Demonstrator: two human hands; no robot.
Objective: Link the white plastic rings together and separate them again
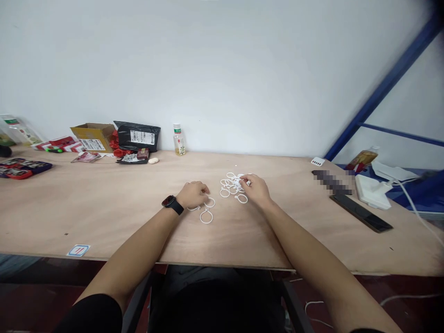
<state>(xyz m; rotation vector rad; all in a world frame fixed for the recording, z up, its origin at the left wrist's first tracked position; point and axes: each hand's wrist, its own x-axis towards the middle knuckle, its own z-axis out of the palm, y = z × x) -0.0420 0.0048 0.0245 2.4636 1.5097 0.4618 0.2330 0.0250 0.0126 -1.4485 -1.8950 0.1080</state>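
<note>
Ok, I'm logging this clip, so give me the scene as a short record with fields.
left: left hand curled over a few rings; watch on wrist
right: right hand with fingertips in the ring pile
grip: hidden for both
surface: plywood table
back edge: box, black bag, bottle
right side: phone

sleeves: black, short; watch: black band, reddish face, left wrist; forearms: bare
</note>
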